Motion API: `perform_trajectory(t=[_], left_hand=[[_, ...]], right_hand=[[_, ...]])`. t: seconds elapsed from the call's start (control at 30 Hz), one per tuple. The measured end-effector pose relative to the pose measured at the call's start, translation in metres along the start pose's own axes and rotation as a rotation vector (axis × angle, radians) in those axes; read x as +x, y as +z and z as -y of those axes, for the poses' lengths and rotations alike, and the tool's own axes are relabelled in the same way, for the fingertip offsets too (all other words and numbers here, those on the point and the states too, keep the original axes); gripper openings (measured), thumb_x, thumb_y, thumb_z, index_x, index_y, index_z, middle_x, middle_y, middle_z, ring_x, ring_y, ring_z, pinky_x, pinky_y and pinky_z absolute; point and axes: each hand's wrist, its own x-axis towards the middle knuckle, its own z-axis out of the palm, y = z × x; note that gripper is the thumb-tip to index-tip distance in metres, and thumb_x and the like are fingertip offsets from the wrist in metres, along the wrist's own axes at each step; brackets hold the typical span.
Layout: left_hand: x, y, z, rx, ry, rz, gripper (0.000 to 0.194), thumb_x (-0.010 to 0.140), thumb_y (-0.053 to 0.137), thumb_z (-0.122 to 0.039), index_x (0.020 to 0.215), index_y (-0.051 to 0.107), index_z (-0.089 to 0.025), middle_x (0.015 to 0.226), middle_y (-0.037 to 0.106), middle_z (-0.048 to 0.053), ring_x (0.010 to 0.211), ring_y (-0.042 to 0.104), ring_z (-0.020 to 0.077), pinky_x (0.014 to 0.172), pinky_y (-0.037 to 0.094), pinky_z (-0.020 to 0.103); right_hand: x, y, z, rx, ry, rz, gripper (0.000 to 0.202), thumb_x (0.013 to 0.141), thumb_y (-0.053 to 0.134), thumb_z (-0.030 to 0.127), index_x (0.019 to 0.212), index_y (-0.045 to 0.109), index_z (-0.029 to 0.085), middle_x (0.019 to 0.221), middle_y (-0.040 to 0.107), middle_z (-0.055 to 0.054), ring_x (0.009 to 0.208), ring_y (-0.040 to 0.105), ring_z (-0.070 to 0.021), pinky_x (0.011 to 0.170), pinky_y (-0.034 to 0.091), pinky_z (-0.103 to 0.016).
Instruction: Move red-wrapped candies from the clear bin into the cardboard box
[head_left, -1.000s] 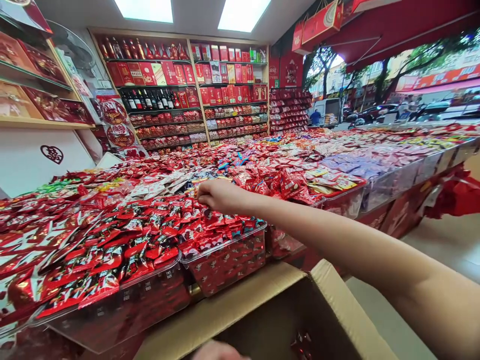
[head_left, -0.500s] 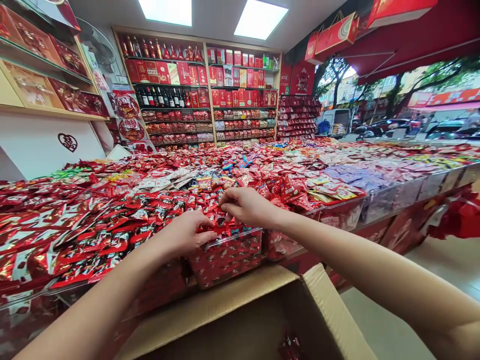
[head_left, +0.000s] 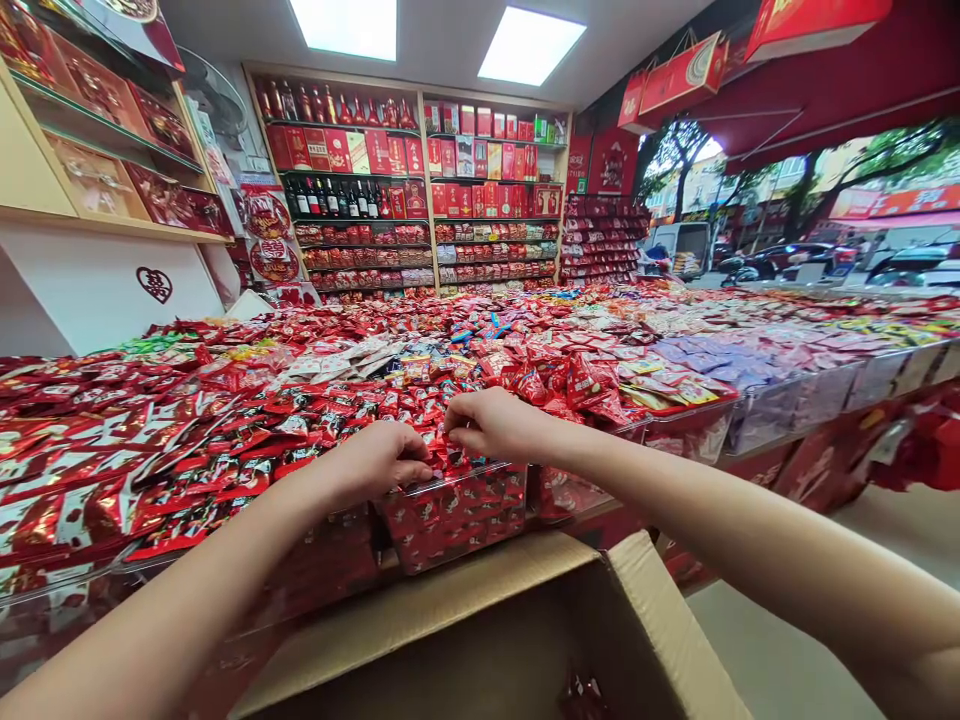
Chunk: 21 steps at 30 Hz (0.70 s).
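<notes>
My right hand reaches down at the front of a clear bin filled with small red-wrapped candies. Its fingers curl inward with the tips among the wrappers, and what they pinch, if anything, is hidden. Just left of it, my left hand rests by the bin's front rim. Its thumb and bent fingers are apart, and I see nothing held between them. Below both forearms an open cardboard box leans near the display, with a dark red wrapped packet inside.
Packed candy bins spread left, right and behind, including purple packets and larger red-and-white packets. At the back, shelves carry bottles and red boxes. The street with a parked van lies beyond the right side.
My right hand has shifted slightly and its fingers have drawn in closer to the candies. The left hand stays at the rim, fingers a little more bent. The view has tipped slightly.
</notes>
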Motion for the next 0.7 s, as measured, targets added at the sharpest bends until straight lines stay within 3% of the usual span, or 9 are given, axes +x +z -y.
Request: perform_trajectory(t=[0.17, 0.37, 0.7], left_hand=[[0.002, -0.001, -0.002, 0.005, -0.008, 0.016, 0.02, 0.068, 0.051, -0.033, 0.072, 0.063, -0.018, 0.063, 0.059, -0.001, 0.058, 0.053, 0.0139, 0.051, 0.038, 0.022], [0.003, -0.002, -0.004, 0.033, -0.003, 0.02, 0.019, 0.067, 0.051, -0.033, 0.07, 0.063, -0.019, 0.064, 0.059, -0.002, 0.06, 0.053, 0.0142, 0.054, 0.037, 0.022], [0.004, -0.002, 0.003, 0.013, -0.005, 0.069, 0.021, 0.07, 0.047, -0.034, 0.071, 0.062, -0.019, 0.06, 0.059, -0.002, 0.055, 0.054, 0.0133, 0.047, 0.036, 0.021]], right_hand=[[0.0, 0.003, 0.003, -0.035, 0.04, 0.032, 0.015, 0.069, 0.05, 0.012, 0.078, 0.062, 0.014, 0.073, 0.065, -0.004, 0.066, 0.054, -0.0122, 0.058, 0.036, -0.021], [0.009, 0.004, 0.0, -0.04, 0.039, 0.167, 0.017, 0.068, 0.051, 0.011, 0.079, 0.063, 0.014, 0.077, 0.065, -0.004, 0.068, 0.055, -0.0125, 0.058, 0.037, -0.02], [0.015, 0.002, -0.002, -0.067, -0.021, 0.274, 0.018, 0.067, 0.053, 0.01, 0.08, 0.064, 0.014, 0.077, 0.067, -0.004, 0.07, 0.057, -0.013, 0.058, 0.037, -0.019]])
